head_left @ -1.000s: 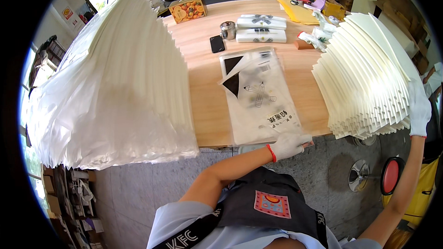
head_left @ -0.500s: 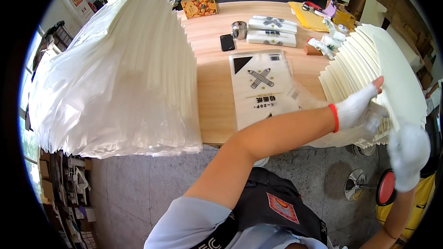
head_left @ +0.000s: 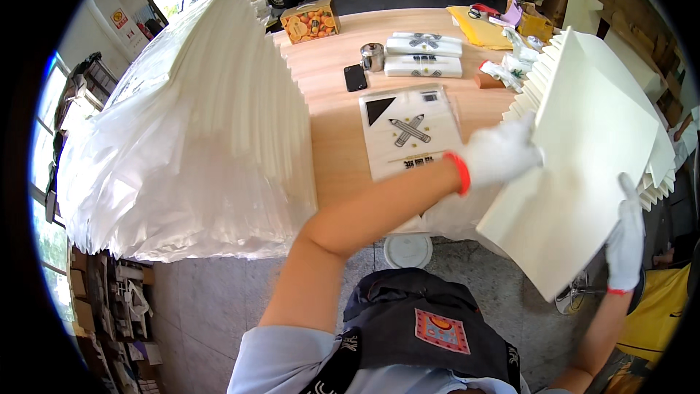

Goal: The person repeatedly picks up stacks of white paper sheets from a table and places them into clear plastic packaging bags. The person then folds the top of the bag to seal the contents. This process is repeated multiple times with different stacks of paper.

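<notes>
Between my hands, in front of the paper stack, is a tilted bundle of cream paper sheets (head_left: pixel 561 208). My left hand (head_left: pixel 503 152), in a white glove with a red cuff, is closed on its left edge. My right hand (head_left: pixel 627 237), gloved the same way, holds the right edge; its fingers are slightly blurred. Behind the bundle stands the tall fanned stack of cream paper (head_left: pixel 531 80). A clear plastic bag (head_left: pixel 423 117) printed with crossed pencils lies flat on the table, left of my left hand, my forearm across its lower part.
A tall stack of filmy plastic bags (head_left: pixel 189 153) covers the table's left side. Farther back are a black phone (head_left: pixel 355 78), a metal cup (head_left: pixel 372 57), rolled printed bags (head_left: pixel 424 66), a fruit-patterned box (head_left: pixel 310 21) and a yellow envelope (head_left: pixel 477 27). A white bucket (head_left: pixel 408 252) stands below the front edge.
The paper bundle has come away from the stack toward me, now held in both hands. My left hand has moved left and my right hand has settled onto the bundle's right edge.
</notes>
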### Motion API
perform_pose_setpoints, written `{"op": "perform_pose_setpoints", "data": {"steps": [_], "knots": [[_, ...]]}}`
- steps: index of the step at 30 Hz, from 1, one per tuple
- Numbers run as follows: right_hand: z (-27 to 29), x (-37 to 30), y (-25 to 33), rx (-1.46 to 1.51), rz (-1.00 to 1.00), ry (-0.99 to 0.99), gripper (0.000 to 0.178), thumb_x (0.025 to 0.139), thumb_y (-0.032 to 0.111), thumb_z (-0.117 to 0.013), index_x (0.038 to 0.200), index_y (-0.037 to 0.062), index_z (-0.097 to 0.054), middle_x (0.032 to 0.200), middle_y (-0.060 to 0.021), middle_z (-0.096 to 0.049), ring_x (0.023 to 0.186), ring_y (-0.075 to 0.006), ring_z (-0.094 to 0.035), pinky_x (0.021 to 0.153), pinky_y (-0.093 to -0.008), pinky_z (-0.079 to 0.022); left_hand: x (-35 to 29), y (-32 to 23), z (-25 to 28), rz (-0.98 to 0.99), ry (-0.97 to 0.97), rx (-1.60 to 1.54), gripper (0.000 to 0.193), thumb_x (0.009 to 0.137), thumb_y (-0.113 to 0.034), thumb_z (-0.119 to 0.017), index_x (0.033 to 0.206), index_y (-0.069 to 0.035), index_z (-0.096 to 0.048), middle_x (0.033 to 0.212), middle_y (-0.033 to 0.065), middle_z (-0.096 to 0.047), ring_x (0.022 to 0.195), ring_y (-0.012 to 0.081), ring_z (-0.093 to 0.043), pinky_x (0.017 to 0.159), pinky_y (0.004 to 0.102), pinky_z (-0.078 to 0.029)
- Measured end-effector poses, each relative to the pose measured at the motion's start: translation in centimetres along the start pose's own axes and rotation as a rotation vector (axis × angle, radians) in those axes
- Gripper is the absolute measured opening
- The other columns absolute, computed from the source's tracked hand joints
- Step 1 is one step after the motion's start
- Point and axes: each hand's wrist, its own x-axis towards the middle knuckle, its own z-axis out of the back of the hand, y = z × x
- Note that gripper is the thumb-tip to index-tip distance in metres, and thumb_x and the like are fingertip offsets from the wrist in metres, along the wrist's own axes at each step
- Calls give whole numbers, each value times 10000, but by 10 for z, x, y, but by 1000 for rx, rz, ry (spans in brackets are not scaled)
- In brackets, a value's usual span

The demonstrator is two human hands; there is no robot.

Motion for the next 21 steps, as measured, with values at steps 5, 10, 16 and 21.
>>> {"op": "perform_pose_setpoints", "data": {"steps": [5, 10, 16, 21], "knots": [[-81, -21, -19, -352, 92, 33, 495, 892, 259, -573, 1265, -51, -472, 1261, -118, -520, 1152, -193, -478, 978, -304, -359, -43, 15, -91, -271, -114, 284, 815, 697, -223, -685, 1363, -35, -254, 1316, 303, -372, 1101, 358, -538, 893, 430, -452], [-70, -21, -72, -770, -2, -199, 178, 876, 209, -614, 903, 35, -633, 774, -66, -584, 688, -125, -561, 674, -269, -451, -39, 38, -88, -273, -20, 161, 811, 715, -187, -707, 1399, -60, -289, 1425, 236, -289, 1201, 340, -454, 939, 384, -432], [-82, -33, -38, -1073, 575, 289, 99, 752, 177, -632, 784, 93, -591, 749, -93, -587, 622, -278, -586, 540, -387, -474, -39, 110, 1, -142, -299, -898, 452, 859, -51, -523, 1309, -70, -489, 1173, 125, -571, 896, 170, -628, 714, 279, -521], [-119, -24, -51, -1365, 218, 723, 157, 794, 237, -601, 858, 95, -626, 807, -81, -624, 699, -292, -629, 586, -424, -501, -73, 98, -33, -439, -121, 166, 520, 866, -116, -531, 1373, -118, -415, 1143, 149, -598, 960, 283, -632, 827, 372, -521]]}}
